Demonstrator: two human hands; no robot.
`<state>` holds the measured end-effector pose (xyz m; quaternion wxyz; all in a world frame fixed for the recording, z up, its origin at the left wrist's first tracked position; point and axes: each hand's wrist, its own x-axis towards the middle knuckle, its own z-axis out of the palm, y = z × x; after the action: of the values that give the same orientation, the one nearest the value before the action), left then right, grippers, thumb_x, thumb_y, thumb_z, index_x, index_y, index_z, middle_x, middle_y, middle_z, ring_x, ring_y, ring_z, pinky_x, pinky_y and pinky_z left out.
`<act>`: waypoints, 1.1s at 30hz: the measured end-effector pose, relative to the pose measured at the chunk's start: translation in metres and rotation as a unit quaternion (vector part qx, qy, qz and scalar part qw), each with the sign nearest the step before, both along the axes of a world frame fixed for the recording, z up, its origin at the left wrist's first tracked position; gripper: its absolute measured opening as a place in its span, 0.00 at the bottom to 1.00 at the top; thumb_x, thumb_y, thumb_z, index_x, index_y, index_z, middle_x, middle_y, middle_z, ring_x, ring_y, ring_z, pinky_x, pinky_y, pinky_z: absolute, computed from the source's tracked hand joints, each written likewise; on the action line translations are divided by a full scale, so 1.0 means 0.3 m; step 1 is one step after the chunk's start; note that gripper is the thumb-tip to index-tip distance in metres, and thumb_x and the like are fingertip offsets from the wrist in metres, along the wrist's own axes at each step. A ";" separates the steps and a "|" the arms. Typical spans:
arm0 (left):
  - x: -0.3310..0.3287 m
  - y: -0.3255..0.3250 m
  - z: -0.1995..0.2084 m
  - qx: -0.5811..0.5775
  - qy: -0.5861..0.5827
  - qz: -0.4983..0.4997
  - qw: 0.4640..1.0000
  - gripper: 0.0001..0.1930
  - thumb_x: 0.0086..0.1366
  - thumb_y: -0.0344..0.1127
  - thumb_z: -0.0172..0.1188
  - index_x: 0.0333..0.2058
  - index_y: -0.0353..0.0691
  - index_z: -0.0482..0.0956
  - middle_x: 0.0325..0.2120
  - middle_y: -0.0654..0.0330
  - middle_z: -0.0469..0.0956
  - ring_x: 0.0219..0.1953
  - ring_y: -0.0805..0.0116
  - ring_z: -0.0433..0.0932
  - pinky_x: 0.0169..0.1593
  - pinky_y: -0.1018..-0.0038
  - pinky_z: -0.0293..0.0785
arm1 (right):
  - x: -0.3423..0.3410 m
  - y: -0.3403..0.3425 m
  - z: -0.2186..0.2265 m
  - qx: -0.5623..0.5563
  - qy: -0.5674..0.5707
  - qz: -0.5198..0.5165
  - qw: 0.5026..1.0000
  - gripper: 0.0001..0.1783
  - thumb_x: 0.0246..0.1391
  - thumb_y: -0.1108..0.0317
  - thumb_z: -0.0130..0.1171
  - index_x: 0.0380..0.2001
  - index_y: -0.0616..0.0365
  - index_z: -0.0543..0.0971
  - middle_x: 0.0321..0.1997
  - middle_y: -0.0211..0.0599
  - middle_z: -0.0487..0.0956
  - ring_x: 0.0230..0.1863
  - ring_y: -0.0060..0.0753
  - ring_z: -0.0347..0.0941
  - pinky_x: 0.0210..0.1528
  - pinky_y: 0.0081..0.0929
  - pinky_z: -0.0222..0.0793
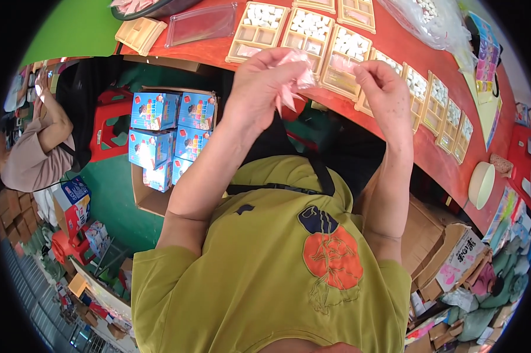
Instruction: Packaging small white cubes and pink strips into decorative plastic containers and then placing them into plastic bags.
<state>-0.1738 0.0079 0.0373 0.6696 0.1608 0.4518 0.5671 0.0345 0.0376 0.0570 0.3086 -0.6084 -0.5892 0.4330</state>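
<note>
Your two hands hold a thin pink plastic bag above the edge of a red desk.

Your left hand [265, 82] is clenched around the crumpled pink plastic bag [292, 88], pinching its bunched end, while your right hand [380, 88] grasps the other end between fingertips and thumb. The bag stretches between both hands, just in front of a curved row of beige compartment trays [312, 29] filled with small white blocks on the desk [418, 65]. Blue boxes [171, 135] sit stacked on the floor to your left, near another person's sleeve [30, 159].
</note>
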 end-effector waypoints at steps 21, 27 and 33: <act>0.179 0.016 0.015 0.124 -0.033 -0.045 0.991 0.12 0.61 0.29 0.66 0.42 0.31 0.78 0.31 0.58 0.81 0.29 0.73 0.81 0.28 0.79 0.77 | 0.016 -0.050 0.055 -0.045 0.117 0.009 0.992 0.10 0.59 0.63 0.64 0.37 0.60 0.81 0.21 0.17 0.69 0.21 0.07 0.57 0.23 0.12 0.49; 0.060 0.005 0.020 0.038 -0.046 -0.029 0.998 0.12 0.62 0.32 0.65 0.41 0.31 0.78 0.32 0.57 0.81 0.30 0.75 0.79 0.27 0.80 0.74 | 0.183 -0.034 0.061 0.014 0.045 -0.055 0.997 0.07 0.61 0.67 0.61 0.36 0.60 0.81 0.21 0.18 0.71 0.20 0.08 0.57 0.22 0.12 0.49; 0.020 -0.077 0.020 -0.040 -0.067 -0.104 0.991 0.11 0.66 0.36 0.61 0.39 0.33 0.79 0.30 0.59 0.80 0.27 0.77 0.78 0.25 0.82 0.71 | 0.240 -0.063 -0.003 -0.043 -0.012 0.006 0.999 0.08 0.61 0.70 0.60 0.39 0.63 0.81 0.32 0.21 0.77 0.32 0.12 0.68 0.33 0.14 0.65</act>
<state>-0.1679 -0.0151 0.0433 0.7598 0.1416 0.4092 0.4850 0.1066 0.0188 0.0562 0.2727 -0.6223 -0.5774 0.4527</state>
